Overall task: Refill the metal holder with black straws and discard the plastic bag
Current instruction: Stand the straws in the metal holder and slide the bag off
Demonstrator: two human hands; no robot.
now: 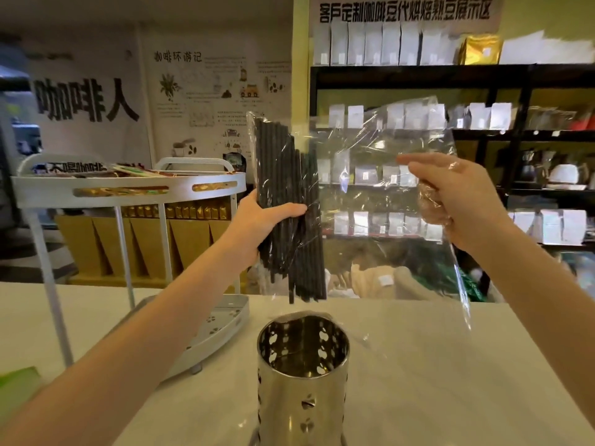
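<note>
Above the counter, my left hand [264,217] grips the black straws [289,217] through the plastic bag [386,194]; my right hand [457,201] pinches the bag's loose side. I should keep the bundle upright over the empty metal holder [302,368], directly below, so the straws slide straight in.

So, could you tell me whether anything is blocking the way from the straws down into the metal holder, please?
Nothing solid. The black straws hang just above the open, seemingly empty metal holder, their lower ends poking out of the plastic bag, which still wraps the rest. The left hand holds them through it.
</note>
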